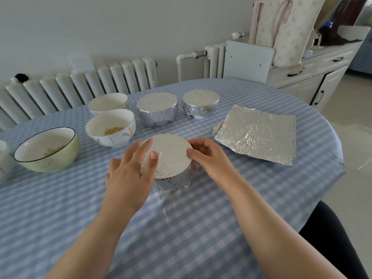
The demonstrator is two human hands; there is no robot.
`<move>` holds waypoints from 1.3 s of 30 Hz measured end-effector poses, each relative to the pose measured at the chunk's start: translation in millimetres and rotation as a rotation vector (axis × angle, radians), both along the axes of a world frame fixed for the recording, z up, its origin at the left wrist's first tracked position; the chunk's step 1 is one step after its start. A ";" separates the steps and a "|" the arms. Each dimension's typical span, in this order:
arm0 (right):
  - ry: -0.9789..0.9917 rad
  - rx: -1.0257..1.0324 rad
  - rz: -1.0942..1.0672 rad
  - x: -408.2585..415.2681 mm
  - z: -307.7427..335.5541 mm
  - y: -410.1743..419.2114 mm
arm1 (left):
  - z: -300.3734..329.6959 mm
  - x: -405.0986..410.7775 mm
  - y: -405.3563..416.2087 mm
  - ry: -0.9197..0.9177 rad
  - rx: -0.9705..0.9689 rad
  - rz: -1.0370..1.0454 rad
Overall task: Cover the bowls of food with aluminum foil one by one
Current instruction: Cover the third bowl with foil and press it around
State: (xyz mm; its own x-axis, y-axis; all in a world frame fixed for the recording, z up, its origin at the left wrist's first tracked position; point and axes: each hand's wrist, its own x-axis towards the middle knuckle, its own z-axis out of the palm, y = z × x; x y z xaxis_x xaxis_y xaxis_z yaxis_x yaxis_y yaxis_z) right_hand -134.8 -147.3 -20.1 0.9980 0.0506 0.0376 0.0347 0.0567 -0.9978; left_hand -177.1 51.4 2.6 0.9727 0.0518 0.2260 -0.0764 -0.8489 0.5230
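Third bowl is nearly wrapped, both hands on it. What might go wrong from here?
1. The foil on the bowl in hand is stretched flat; the left hand pressing its top might dent or tear it.
2. The right hand crimps only the far side; the near skirt looks ragged and may lift.
3. Three open bowls, the nearest white one, crowd the left; reaching across to the foil stack might knock one.

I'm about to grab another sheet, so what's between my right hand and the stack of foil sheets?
Nothing: the head view shows only bare checked tablecloth between the right hand, on the foil-covered bowl, and the foil sheets.
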 end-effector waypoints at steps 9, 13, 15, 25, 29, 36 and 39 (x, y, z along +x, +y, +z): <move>-0.032 0.028 -0.022 1.1 -3.7 3.0 | -5.0 5.5 4.5 -0.157 0.261 -0.082; -0.095 -0.083 -0.070 0.1 -6.8 3.5 | -11.6 14.7 13.1 -0.174 0.217 -0.284; -0.172 -0.195 -0.121 -3.0 -8.9 4.0 | -11.1 16.8 14.7 -0.100 0.163 -0.318; -0.121 -0.185 -0.171 -21.4 -13.6 11.2 | -9.3 16.8 11.8 -0.062 0.124 -0.285; -0.061 -0.041 -0.210 -19.4 -12.3 13.7 | -10.9 18.0 12.5 -0.067 0.102 -0.285; 0.028 0.064 -0.315 -12.3 -16.0 22.2 | -12.3 19.4 11.8 -0.072 0.071 -0.278; 0.049 0.118 -0.372 -13.0 -14.8 28.1 | -12.3 19.3 11.7 -0.072 0.067 -0.273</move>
State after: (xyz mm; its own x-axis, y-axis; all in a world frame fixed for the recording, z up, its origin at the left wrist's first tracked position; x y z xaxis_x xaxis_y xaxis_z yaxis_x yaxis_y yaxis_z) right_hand -147.8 -119.2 -34.9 0.9482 -0.3165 -0.0269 0.0268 0.1640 -0.9861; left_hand -157.8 63.1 -9.7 0.9299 -0.2272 0.2893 -0.3418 -0.8242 0.4515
